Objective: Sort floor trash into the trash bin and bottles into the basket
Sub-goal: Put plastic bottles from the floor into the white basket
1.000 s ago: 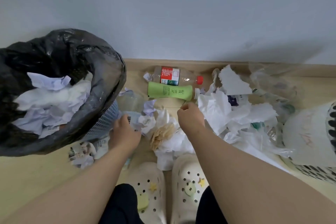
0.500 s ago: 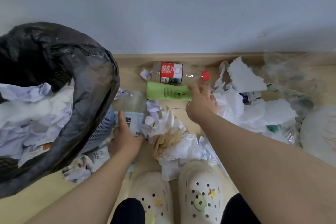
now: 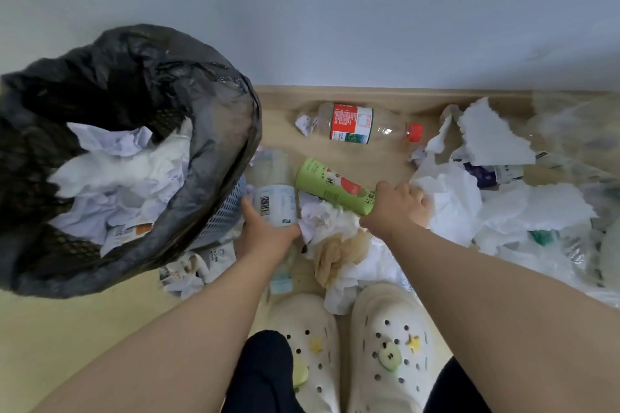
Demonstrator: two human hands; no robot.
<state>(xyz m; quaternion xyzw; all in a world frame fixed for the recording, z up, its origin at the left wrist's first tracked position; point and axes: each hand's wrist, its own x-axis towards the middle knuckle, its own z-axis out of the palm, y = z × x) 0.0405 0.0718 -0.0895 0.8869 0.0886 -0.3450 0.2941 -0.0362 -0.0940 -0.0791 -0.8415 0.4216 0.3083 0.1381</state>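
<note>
Grasping bottles: right hand [image 3: 397,208], green bottle [image 3: 330,186] angled base toward bin [image 3: 231,117]; left hand [image 3: 265,235], clear bottle [image 3: 273,199] pointing wallward.

The left hand [image 3: 265,235] grips a clear barcode-labelled bottle [image 3: 273,201]; the right hand [image 3: 399,208] grips a green bottle [image 3: 328,186]. A black-bagged trash bin [image 3: 214,84] sits at 9 o'clock, a red-labelled bottle [image 3: 352,124] at 12, and crumpled paper [image 3: 469,204] at 3.

I saw the green bottle [image 3: 330,186] slanted, with the right hand [image 3: 397,208] gripping its cap end. The left hand [image 3: 265,231] held the clear bottle [image 3: 273,199], barcode up, just beside the black-lined trash bin [image 3: 214,84], which was half full of paper. A red-capped bottle [image 3: 362,126] lay by the wall.
</note>
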